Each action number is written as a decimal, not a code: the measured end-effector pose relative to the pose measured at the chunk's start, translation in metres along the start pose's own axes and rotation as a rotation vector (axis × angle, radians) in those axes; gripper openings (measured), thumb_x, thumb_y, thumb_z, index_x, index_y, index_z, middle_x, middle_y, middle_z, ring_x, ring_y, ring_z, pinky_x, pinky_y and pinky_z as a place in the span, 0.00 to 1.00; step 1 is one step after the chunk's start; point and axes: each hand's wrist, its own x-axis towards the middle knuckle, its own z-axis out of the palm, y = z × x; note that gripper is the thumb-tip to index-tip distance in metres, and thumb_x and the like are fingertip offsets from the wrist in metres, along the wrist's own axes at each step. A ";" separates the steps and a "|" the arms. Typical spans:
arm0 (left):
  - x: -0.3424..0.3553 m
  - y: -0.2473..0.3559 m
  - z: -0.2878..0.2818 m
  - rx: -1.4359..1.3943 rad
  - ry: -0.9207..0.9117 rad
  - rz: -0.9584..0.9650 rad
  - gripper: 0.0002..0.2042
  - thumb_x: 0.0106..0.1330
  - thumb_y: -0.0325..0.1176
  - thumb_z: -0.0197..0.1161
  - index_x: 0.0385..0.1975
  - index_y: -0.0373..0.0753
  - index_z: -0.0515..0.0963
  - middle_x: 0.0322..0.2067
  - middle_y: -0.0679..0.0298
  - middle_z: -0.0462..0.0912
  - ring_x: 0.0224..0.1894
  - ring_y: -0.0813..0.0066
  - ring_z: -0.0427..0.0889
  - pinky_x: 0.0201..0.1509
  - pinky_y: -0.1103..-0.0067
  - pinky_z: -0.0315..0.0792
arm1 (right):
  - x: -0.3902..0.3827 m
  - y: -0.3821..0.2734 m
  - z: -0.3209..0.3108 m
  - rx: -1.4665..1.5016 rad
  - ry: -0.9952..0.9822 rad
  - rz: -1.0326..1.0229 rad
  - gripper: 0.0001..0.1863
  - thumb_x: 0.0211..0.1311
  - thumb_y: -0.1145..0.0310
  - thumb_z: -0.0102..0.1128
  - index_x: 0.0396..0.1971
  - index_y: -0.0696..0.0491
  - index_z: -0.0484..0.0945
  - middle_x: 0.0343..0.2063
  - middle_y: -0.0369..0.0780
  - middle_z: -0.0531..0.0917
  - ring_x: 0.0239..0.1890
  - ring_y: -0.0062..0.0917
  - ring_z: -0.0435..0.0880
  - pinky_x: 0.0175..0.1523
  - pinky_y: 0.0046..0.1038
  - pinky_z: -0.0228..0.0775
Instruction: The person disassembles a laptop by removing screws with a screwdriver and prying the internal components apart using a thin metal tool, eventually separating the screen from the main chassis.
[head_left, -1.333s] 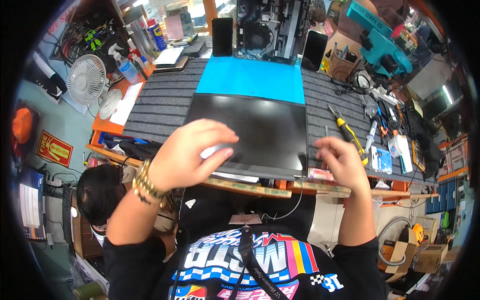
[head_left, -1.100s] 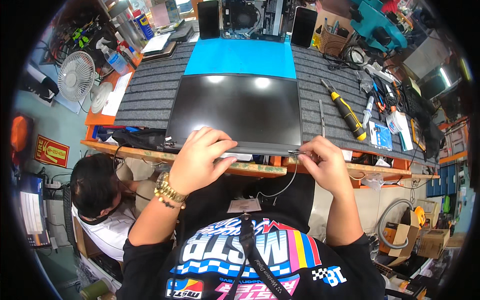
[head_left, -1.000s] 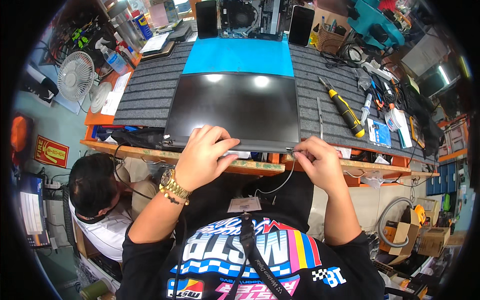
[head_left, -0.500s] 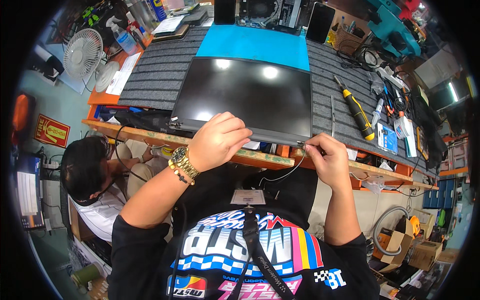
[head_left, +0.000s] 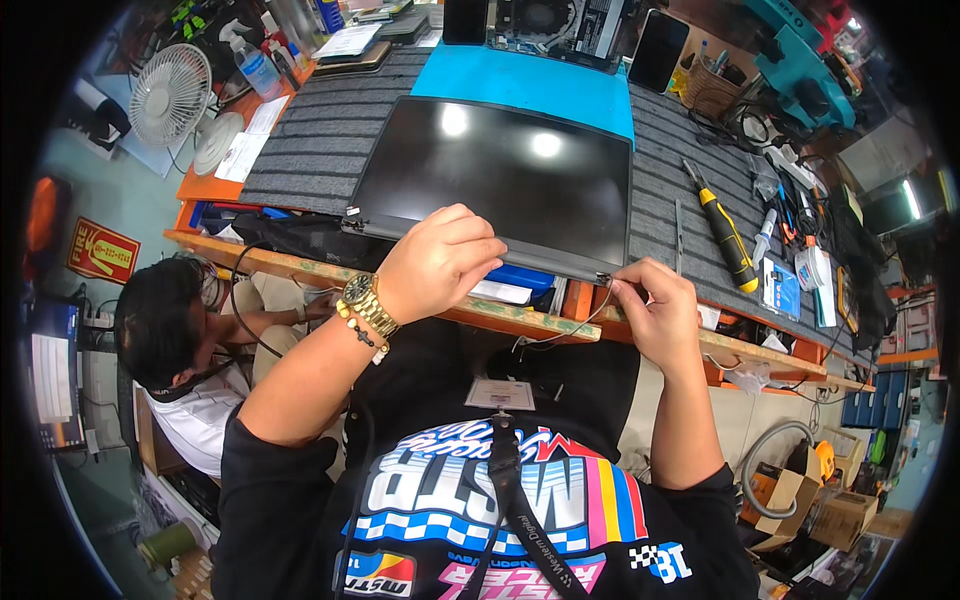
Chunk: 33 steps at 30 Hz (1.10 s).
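Observation:
A dark laptop screen panel (head_left: 500, 180) lies tilted over the table's front edge, its hinge side toward me. My left hand (head_left: 445, 262) is at the middle of its lower edge, fingers curled and pressed together on that edge. My right hand (head_left: 655, 310) is beside the right hinge (head_left: 603, 280), thumb and forefinger pinching a thin grey cable (head_left: 590, 322) that loops down to the left from there. The left hinge (head_left: 352, 218) stands free of both hands. My right fingertips partly hide the cable's upper end.
A yellow-black screwdriver (head_left: 728, 235) and a thin metal strip (head_left: 678, 235) lie right of the screen. Behind it are a blue mat (head_left: 520, 85) and an opened laptop base (head_left: 560, 30). Below is an open drawer (head_left: 520, 285). Another person (head_left: 165, 325) sits low at the left.
The view has shifted slightly. The screen's lower edge sits a little farther from me, and more of the drawer's blue contents shows below it. Both hands keep their holds.

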 end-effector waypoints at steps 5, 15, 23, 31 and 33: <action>-0.001 -0.004 0.001 0.017 -0.008 0.003 0.08 0.63 0.26 0.79 0.40 0.36 0.89 0.38 0.63 0.87 0.43 0.59 0.85 0.48 0.66 0.83 | 0.003 -0.001 0.001 -0.018 -0.004 0.022 0.03 0.68 0.78 0.75 0.36 0.59 0.88 0.28 0.44 0.86 0.29 0.35 0.85 0.37 0.34 0.75; 0.002 -0.007 0.000 -0.014 -0.031 0.023 0.08 0.62 0.25 0.78 0.40 0.35 0.88 0.38 0.63 0.86 0.43 0.60 0.85 0.48 0.67 0.84 | 0.005 -0.001 0.000 -0.017 -0.012 0.038 0.03 0.67 0.77 0.75 0.35 0.59 0.88 0.28 0.43 0.86 0.28 0.35 0.84 0.36 0.33 0.74; 0.005 -0.008 0.000 -0.022 -0.026 0.047 0.09 0.62 0.24 0.78 0.41 0.35 0.88 0.38 0.62 0.86 0.43 0.60 0.85 0.49 0.67 0.83 | 0.007 0.002 0.001 -0.017 -0.010 0.015 0.03 0.66 0.78 0.76 0.35 0.59 0.88 0.28 0.43 0.86 0.28 0.33 0.84 0.35 0.33 0.74; 0.004 -0.001 0.000 0.044 -0.039 0.013 0.09 0.62 0.26 0.78 0.41 0.36 0.88 0.39 0.63 0.85 0.43 0.60 0.84 0.49 0.67 0.83 | 0.004 0.003 0.003 0.018 0.027 0.012 0.03 0.66 0.78 0.76 0.35 0.59 0.89 0.27 0.41 0.85 0.27 0.29 0.82 0.35 0.30 0.73; 0.005 0.000 0.001 0.048 -0.028 0.002 0.09 0.62 0.26 0.79 0.41 0.37 0.89 0.39 0.64 0.85 0.43 0.61 0.84 0.49 0.67 0.82 | 0.003 0.003 0.004 0.022 0.039 0.015 0.03 0.66 0.78 0.77 0.35 0.59 0.89 0.27 0.41 0.85 0.27 0.28 0.82 0.35 0.30 0.73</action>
